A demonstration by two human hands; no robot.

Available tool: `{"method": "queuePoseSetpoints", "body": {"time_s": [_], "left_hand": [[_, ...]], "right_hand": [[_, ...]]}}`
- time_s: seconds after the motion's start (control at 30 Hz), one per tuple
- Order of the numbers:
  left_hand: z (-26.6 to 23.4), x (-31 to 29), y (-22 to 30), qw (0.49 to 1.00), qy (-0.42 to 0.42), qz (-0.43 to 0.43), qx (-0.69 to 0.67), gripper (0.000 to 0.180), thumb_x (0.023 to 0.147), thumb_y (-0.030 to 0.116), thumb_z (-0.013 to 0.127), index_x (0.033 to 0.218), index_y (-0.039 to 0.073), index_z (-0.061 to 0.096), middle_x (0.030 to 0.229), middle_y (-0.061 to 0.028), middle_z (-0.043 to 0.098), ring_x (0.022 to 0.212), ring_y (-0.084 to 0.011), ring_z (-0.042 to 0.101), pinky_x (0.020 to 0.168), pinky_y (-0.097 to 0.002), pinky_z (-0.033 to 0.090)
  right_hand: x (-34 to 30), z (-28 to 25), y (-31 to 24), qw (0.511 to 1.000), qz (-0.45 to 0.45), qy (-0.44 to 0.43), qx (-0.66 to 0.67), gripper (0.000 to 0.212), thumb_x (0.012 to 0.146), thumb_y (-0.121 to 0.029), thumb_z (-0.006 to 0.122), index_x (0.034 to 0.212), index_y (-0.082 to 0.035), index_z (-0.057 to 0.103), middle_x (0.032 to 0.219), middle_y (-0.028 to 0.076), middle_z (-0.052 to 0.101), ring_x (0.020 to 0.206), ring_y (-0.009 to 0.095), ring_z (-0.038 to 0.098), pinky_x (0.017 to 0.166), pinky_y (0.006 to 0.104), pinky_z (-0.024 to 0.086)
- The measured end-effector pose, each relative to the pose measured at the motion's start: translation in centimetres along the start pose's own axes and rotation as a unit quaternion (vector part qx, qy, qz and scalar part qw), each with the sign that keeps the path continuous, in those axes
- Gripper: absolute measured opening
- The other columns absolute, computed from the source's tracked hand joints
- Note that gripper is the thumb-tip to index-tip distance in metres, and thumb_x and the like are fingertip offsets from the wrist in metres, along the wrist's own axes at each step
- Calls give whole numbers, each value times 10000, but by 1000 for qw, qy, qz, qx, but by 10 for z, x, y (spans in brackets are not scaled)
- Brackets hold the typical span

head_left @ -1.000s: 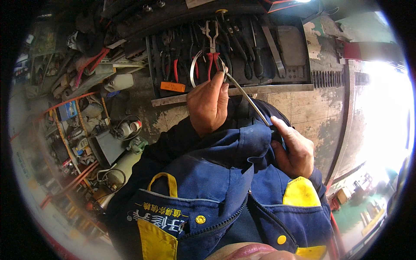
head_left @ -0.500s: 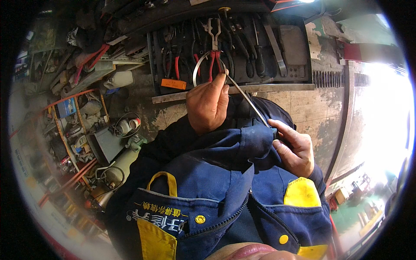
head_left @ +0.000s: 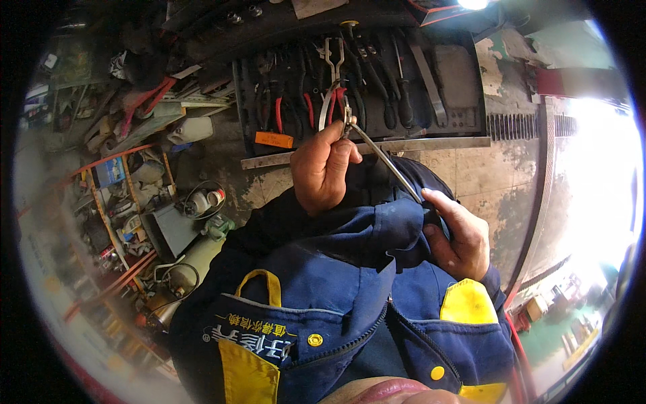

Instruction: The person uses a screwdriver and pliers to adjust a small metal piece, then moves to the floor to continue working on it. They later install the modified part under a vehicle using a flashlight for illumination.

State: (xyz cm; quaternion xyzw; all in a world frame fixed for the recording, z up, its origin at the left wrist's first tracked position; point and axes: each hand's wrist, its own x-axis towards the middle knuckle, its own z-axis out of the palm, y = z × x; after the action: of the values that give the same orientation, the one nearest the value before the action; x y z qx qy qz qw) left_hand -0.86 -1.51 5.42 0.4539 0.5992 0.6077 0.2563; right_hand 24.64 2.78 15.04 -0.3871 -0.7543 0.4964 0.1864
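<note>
My left hand point(head_left: 320, 174) pinches the metal band point(head_left: 324, 113) in front of me, screw housing point(head_left: 348, 117) just past the fingertips; right hand point(head_left: 461, 232) closed round the near end of the thin rod point(head_left: 388, 163) (grip half hidden), far end at the housing. Band's just turned, loop looks narrower, so housing's clearer for the rod. Tool drawer point(head_left: 437, 144) beyond.

Out past the near edge of the drawer point(head_left: 431, 143), the right hand point(head_left: 461, 232) hid the near end of the metal rod point(head_left: 387, 163) in its grip. The left hand point(head_left: 321, 170) covered the lower end of the curved metal band point(head_left: 324, 113); the fitting point(head_left: 348, 119) at its fingertips was too small to make out. Toward the drawer's left edge, dark tools point(head_left: 262, 94) merged in shadow. The picture's lower edge cut off the jacket point(head_left: 323, 269).
</note>
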Motion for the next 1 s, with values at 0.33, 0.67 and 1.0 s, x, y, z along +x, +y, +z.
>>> {"method": "queuePoseSetpoints", "body": {"time_s": [0.33, 0.67, 1.0], "left_hand": [[1, 3, 8, 999, -8, -21, -26, 264, 1075, 94, 577, 1261, -72, 664, 881, -125, 768, 726, -107, 626, 717, -251, 517], [-4, 11, 19, 988, -57, -146, 9, 224, 1063, 105, 631, 1204, -62, 677, 913, -126, 784, 713, -80, 607, 681, -229, 505], [1, 15, 21, 977, -108, -186, -7, 236, 1082, 143, 624, 1211, -49, 669, 935, -113, 782, 720, -66, 595, 688, -224, 502]], "right_hand": [[-2, -2, 2, 1000, 2, 20, -19, 545, 849, 31, 723, 1386, -35, 653, 1042, 218, 730, 935, 357, 749, 862, 376, 585], [-3, -11, 12, 999, 41, 5, -11, 565, 830, 30, 711, 1387, -43, 650, 1138, 225, 737, 1027, 384, 746, 918, 392, 580], [-6, -20, 19, 1000, 20, -14, -19, 581, 813, 31, 731, 1383, -39, 648, 1003, 206, 710, 880, 376, 722, 806, 401, 580]]}}
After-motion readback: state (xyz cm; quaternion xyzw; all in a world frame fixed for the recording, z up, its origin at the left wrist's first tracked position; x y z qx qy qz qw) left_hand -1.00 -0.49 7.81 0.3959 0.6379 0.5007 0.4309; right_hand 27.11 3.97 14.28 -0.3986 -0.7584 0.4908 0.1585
